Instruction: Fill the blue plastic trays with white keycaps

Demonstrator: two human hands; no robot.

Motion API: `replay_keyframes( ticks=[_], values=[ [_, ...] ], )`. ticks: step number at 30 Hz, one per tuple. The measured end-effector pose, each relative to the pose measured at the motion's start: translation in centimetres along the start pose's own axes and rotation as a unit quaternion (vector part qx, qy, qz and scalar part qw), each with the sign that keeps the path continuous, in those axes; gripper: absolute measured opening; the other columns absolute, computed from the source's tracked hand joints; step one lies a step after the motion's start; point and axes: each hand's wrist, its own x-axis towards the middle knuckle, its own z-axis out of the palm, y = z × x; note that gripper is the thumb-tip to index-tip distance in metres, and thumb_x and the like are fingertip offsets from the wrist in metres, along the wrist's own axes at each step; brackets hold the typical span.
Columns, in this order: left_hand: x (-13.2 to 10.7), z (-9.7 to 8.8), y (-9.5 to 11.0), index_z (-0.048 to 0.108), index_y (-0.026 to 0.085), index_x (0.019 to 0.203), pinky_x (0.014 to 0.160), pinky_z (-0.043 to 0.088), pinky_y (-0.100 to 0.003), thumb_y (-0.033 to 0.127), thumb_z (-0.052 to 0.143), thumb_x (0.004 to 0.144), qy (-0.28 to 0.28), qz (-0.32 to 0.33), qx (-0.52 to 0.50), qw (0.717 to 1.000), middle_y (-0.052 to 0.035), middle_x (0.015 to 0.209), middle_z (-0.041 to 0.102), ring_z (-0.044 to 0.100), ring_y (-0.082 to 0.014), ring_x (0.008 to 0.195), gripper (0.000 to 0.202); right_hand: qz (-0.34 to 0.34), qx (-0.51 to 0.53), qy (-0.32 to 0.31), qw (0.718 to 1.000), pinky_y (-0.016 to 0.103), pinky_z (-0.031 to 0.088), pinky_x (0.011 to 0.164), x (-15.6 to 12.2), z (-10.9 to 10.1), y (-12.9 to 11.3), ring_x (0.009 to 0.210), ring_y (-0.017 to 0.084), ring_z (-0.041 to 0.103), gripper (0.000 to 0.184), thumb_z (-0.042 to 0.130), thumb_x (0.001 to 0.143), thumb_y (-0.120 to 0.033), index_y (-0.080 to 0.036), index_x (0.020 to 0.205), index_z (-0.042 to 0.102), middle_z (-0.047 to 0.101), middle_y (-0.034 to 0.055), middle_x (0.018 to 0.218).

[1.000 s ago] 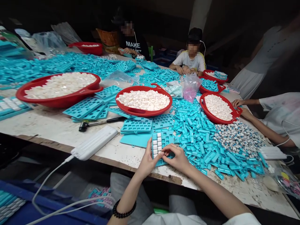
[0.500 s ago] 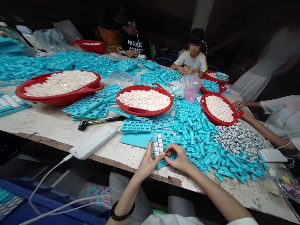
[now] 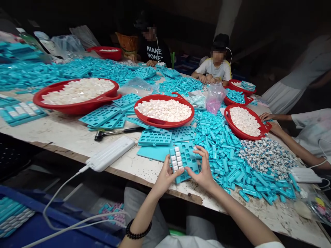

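Observation:
Tilted above the table's front edge is a turquoise plate [image 3: 188,154] with rows of square openings. White key caps [image 3: 177,159] fill two columns along its left side. My left hand [image 3: 167,175] grips the plate's left edge, thumb on the front by the lowest caps. At the right edge, my right hand [image 3: 204,169] holds the plate between a thumb low on its face and fingers higher up. A small pale spot shows at its index fingertip; I cannot make it out. Behind lie stacked turquoise plates [image 3: 154,137].
Red basins [image 3: 165,124] hold white caps. Loose turquoise pieces [image 3: 224,158] heap at the right, beside small white-and-blue parts [image 3: 267,151]. A hammer [image 3: 117,132] and a white power bank with a cable [image 3: 111,153] lie left. Co-workers [image 3: 218,69] sit around the table [image 3: 69,137].
My right thumb and fingers have spread from a pinch beside the white caps to the plate's right part. The view has shifted slightly, so the table appears further right.

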Motion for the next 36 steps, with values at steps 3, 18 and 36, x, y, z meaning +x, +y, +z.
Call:
replay_keyframes(
  ticks=[3, 18, 36],
  values=[
    [-0.1, -0.1, 0.3, 0.044, 0.027, 0.134, 0.105, 0.049, -0.038, 0.037, 0.083, 0.073, -0.005, -0.017, -0.033, 0.999, -0.0082, 0.137, 0.061, 0.058, -0.0287, 0.127, 0.074, 0.053, 0.032, -0.066, 0.996, 0.052, 0.035, 0.117, -0.1, 0.0, 0.3, 0.144, 0.030, 0.034, 0.081, 0.079, 0.080, -0.040, -0.030, 0.146, 0.034, 0.034, 0.0111, 0.154],
    [-0.2, -0.1, 0.9, 0.045, 0.029, 0.139, 0.099, 0.052, -0.039, 0.031, 0.082, 0.071, -0.017, -0.042, -0.037, 0.998, -0.0080, 0.137, 0.062, 0.059, -0.0306, 0.124, 0.077, 0.107, 0.041, -0.118, 0.986, 0.057, 0.037, 0.114, -0.8, 0.9, 0.5, 0.134, 0.034, 0.049, 0.085, 0.093, 0.059, -0.046, -0.032, 0.134, 0.055, 0.060, 0.0061, 0.134],
    [-0.6, -0.9, 0.4, 0.019, 0.032, 0.159, 0.112, 0.045, -0.041, 0.035, 0.078, 0.079, -0.093, -0.025, -0.032, 0.995, -0.0099, 0.155, 0.047, 0.048, -0.0329, 0.138, 0.099, 0.170, 0.136, -0.066, 0.974, 0.054, 0.044, 0.112, -0.2, 1.2, -0.6, 0.138, 0.031, 0.047, 0.126, 0.090, 0.068, -0.035, -0.037, 0.159, 0.004, 0.045, 0.0097, 0.152]
  ],
)
